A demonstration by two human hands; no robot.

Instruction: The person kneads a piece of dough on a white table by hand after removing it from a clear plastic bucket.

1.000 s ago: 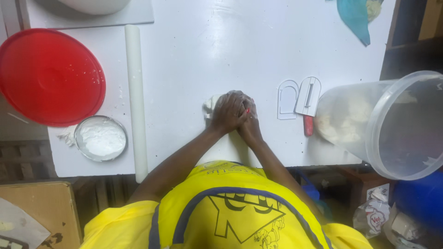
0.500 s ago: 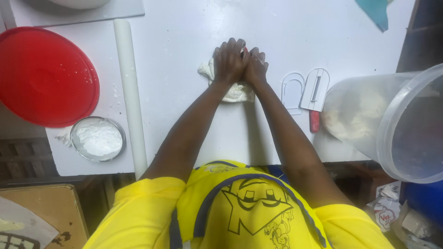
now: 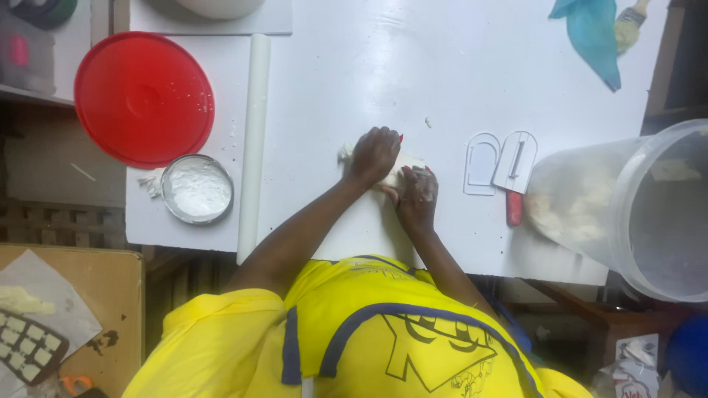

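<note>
A small lump of white dough (image 3: 408,163) lies on the white table (image 3: 383,66), near its front edge. My left hand (image 3: 374,155) rests on top of the dough with fingers curled over it. Just below and to the right, my right hand (image 3: 417,195) presses against the near side of the lump, dusted with flour. Most of the dough is hidden under my hands; only its left tip and right end show.
A white rolling pin (image 3: 253,140) lies left of my arms, beside a red lid (image 3: 144,99) and a round tin of white powder (image 3: 197,189). To the right are two white plastic scrapers (image 3: 483,162), a red-handled tool (image 3: 514,208) and a large clear bucket (image 3: 627,206).
My hands stretched forward together over the dough, then drew back toward me. They now sit apart, the left ahead of the right.
</note>
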